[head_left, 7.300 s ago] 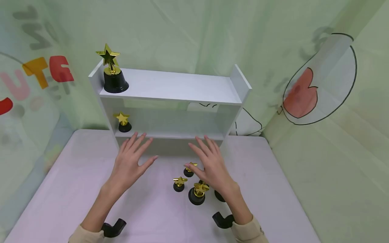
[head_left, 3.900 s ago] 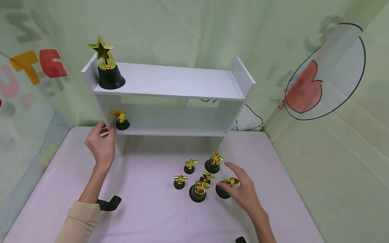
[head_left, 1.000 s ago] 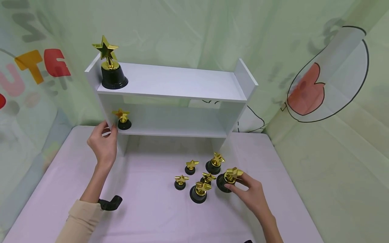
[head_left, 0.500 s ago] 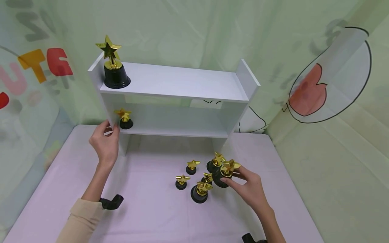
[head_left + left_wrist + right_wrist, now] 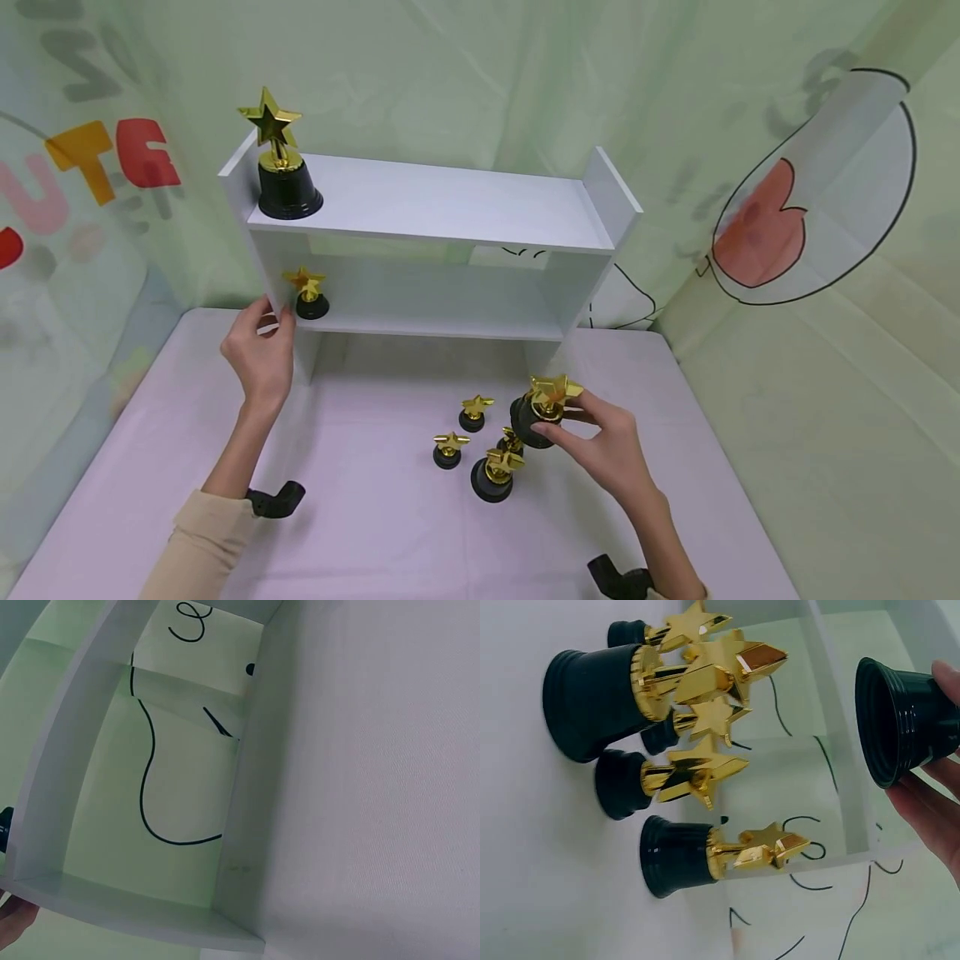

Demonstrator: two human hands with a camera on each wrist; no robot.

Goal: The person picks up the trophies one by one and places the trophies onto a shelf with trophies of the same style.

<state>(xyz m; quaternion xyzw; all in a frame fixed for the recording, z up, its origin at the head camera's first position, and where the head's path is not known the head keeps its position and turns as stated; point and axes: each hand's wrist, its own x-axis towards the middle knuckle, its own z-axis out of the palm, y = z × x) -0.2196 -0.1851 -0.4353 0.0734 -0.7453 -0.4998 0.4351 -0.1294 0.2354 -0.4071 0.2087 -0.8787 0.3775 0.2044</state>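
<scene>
- At the far left, an orange letter T and a red letter show on the wall.
- The left hand is nearly closed, thumb and fingers pinching the left side edge of the white shelf unit; a beige sleeve and a black wrist mount are lower on that arm.
- At the left end of the top shelf, 1 large gold star trophy stands upright on its black base.
- At the left end of the lower shelf, 1 small gold star trophy stands just beside the left thumb.
- On the desk, 5 more stand upright: 2 small trophies, 1 medium trophy, 1 small trophy behind it, and 1 rear trophy partly hidden.
- The right hand is curled, thumb and fingers round the black base of 1 held star trophy, raised off the desk; the right wrist view shows its hollow underside.
- At the far right hangs a red heart drawing.
</scene>
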